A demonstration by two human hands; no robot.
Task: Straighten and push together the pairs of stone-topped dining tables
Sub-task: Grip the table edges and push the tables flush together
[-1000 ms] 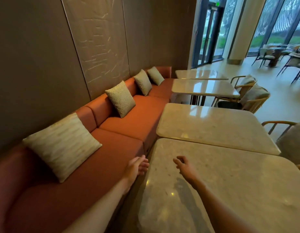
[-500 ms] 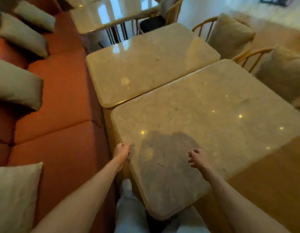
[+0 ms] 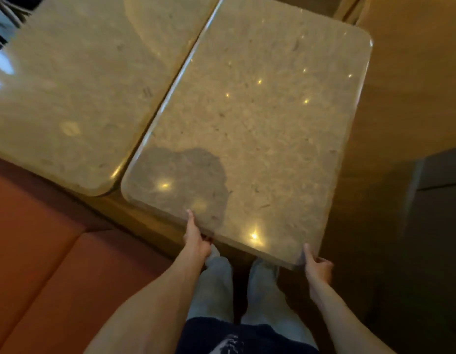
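Two beige stone-topped tables lie side by side below me. The nearer table (image 3: 260, 129) fills the middle of the view; the second table (image 3: 76, 80) sits to its left, with a thin gap running between their long edges. My left hand (image 3: 195, 238) grips the near edge of the nearer table, thumb on top and fingers under. At that table's near right corner my right hand (image 3: 317, 267) holds the rim the same way. The two tops look close to parallel.
An orange bench seat (image 3: 43, 264) runs along the lower left, close to both tables' ends. Wooden floor (image 3: 405, 98) lies to the right, with a dark panel (image 3: 431, 226) at the lower right. My legs stand under the near edge.
My view has tilted from the room down onto the tables. Both hands have moved from resting on the top to gripping the near edge and corner of the nearer table.
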